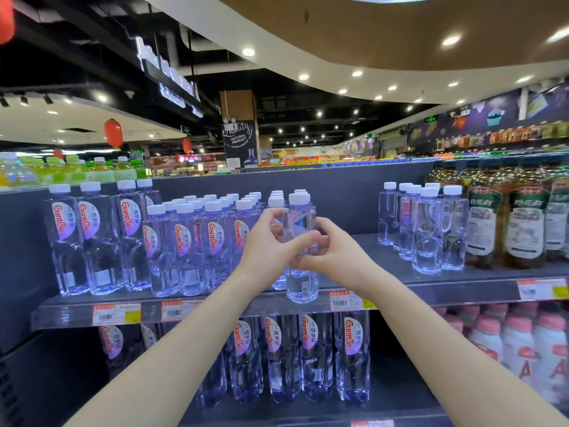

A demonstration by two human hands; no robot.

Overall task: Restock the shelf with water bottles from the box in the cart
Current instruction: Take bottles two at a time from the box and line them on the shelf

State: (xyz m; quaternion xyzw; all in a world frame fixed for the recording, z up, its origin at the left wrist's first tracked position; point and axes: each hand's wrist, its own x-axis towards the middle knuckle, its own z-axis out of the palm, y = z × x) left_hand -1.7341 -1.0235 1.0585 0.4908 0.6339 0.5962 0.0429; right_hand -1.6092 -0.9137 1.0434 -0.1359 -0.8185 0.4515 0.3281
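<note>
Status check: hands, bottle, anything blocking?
Left hand, right hand both gripping one water bottle, upright. Base at front edge of shelf. Ganten bottles close behind and left; bare shelf to its right.

One left hand point(267, 243), one right hand point(334, 257), one held bottle point(301, 285), four upper-shelf price tags point(116, 314)

I am looking at the dark upper shelf point(385, 272). Tall labelled bottles point(92, 238) are standing at its left end, and a dense group of smaller bottles point(184, 238) is standing just beside them. One water bottle point(301, 285) is standing upright at the front edge near the middle; I cannot tell if its base is touching. Toward the right, clear bottles point(428, 229) are standing, then brown bottles point(523, 229) at the right end. Price tags point(117, 314) are sitting along the front edge. On the lower shelf point(397, 399), purple-labelled bottles point(311, 359) and pink-capped bottles point(517, 346) are standing.
</note>
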